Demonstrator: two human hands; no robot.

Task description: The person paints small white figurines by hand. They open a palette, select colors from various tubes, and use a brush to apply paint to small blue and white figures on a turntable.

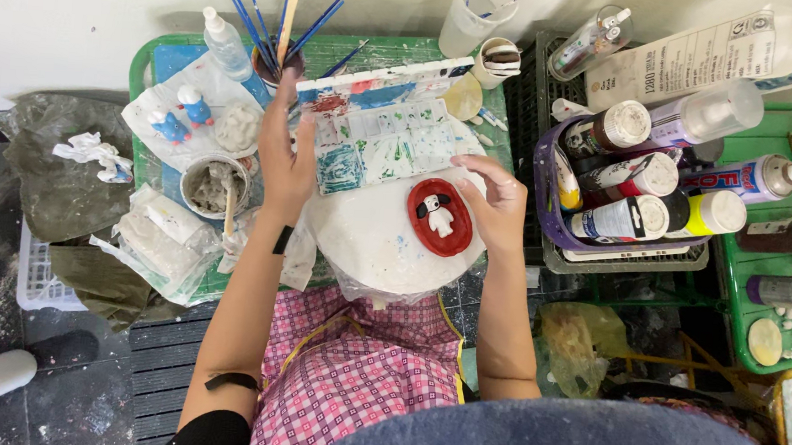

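Far to the left of the left hand (285, 156), a crumpled rag (96, 155) is lying beside a dark sheet. Nearer to that hand's left, two blue figurines (183, 115) are standing on a plastic sheet, with a squeeze bottle (224, 44) behind them and a cup of grey paste (213, 184) with a stick in it just below.

The left hand is being held raised, fingers up, over the left edge of the palette (379, 125); something thin seems to be pinched in its fingers, but what it is cannot be told, nor whether the grip is truly closed. Just above the fingertips, blue brushes (262, 17) are standing in a pot.

Between the two hands, a white round board (367, 239) is being carried on the green bench (149, 61), and a red oval plaque (439, 218) with a small white dog figure is lying on it.

The right hand (498, 201) is being curled loosely around the right edge of the plaque, fingers touching its rim, steadying it rather than lifting it.

To the right of that hand, paint bottles (636, 187) are lying packed in a purple basket (544, 199), with a green crate (731, 280) farther right.
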